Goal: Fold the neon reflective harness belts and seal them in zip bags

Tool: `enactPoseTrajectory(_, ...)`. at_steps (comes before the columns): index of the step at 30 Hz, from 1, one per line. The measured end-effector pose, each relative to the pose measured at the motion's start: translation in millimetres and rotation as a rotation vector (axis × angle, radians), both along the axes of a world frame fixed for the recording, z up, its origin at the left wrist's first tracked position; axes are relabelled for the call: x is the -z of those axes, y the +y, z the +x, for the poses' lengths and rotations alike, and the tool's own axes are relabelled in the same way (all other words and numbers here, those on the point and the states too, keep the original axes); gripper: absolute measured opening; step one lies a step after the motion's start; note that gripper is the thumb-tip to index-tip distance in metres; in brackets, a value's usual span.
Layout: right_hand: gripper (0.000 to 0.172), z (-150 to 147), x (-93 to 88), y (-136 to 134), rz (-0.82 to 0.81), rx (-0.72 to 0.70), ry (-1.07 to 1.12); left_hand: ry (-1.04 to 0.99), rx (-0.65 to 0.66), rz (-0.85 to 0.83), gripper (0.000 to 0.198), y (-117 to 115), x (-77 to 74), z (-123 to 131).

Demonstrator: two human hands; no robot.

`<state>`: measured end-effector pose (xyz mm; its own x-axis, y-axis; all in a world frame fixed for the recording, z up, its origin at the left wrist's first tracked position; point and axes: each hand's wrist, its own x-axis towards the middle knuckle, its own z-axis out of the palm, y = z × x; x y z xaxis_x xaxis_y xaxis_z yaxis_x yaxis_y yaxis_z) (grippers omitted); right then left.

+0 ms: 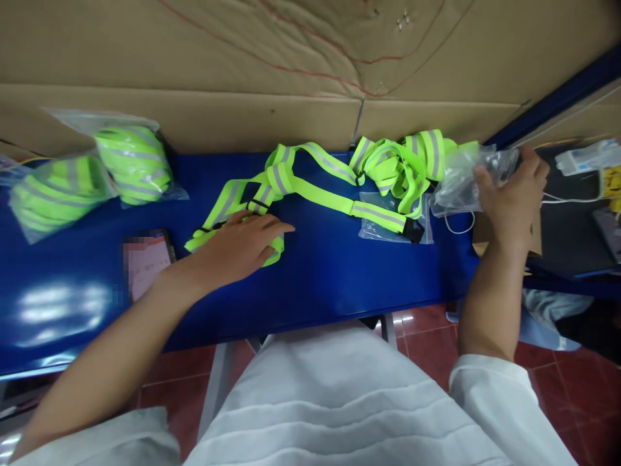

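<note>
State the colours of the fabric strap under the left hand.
Yellow-green fabric strap with grey lengthwise stripe; best in head view.

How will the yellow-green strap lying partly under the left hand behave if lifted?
The strap will probably hang floppy, since it lies in soft bends and loops. It may come up tangled, being bunched over itself beyond the left hand. The dark buckle might swing, as it looks bulkier than the strap.

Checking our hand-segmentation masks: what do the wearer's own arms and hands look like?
Left hand and right hand: bare, no gloves, rings or watches visible. Both forearms are uncovered. Left sleeve and right sleeve: pale grey-white, loose, plain fabric, ending around the elbows. No markings or cables visible on either.
</note>
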<state>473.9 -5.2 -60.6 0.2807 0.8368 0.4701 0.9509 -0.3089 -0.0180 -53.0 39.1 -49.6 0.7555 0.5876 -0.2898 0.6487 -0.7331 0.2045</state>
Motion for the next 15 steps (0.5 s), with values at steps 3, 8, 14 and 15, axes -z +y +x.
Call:
enactPoseTrajectory(3, 0.076, -33, 8.4, -25, 0.130, 0.043, 0.094, -0.028, -0.003, -0.013, 0.048, -4, 2.9, -6)
enactPoseTrajectory(8, 0.040, -106, 39.2, -92, -0.058, -0.138, 0.275, -0.072, -0.021, 0.007, 0.050, -5, 14.9, -17)
enactPoseTrajectory(14, 0.037, -114, 68.9, -94, -0.023, 0.050, 0.607, -0.084, -0.019, -0.001, 0.049, -3, 17.0, -11)
enactPoseTrajectory(15, 0.032, -114, 68.9, -92, 0.001, 0.027, 0.668, -0.089, -0.018, 0.004, 0.049, -3, 16.4, -11)
